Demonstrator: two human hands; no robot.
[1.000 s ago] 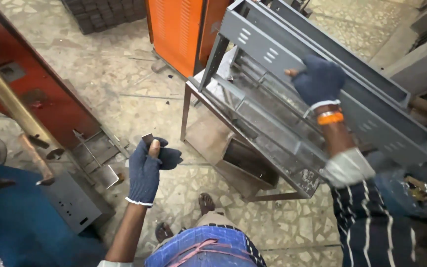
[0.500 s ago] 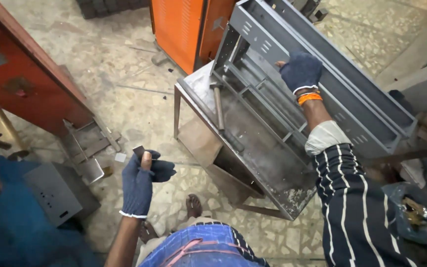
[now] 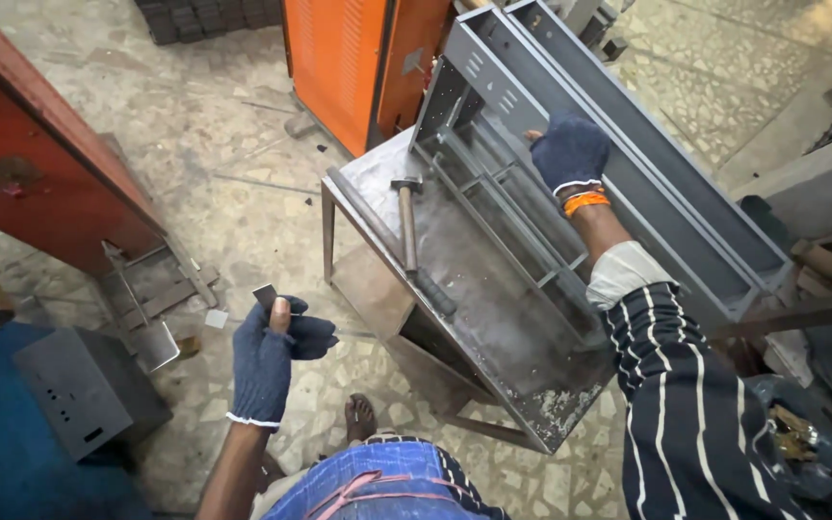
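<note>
On the steel table (image 3: 541, 404), seen from the head camera, a long grey sheet-metal housing (image 3: 628, 173) leans tilted against its far side, open face toward the person, so the inner rails and brackets can be reached. The right hand (image 3: 570, 152), in a dark blue knit glove with an orange wristband, is closed over the housing's inner edge and seems to be steadying it in that tilt. A hammer (image 3: 406, 226) lies flat on the table top just beside the housing, handle pointing toward the person, untouched and within easy reach.

Lower left, the left hand (image 3: 270, 361), also gloved, is raised clear of the table over the tiled floor (image 3: 195, 135). Its thumb and fingers pinch a small flat metal piece (image 3: 265, 295), held upright above the fingertips; the other fingers are curled in.
</note>
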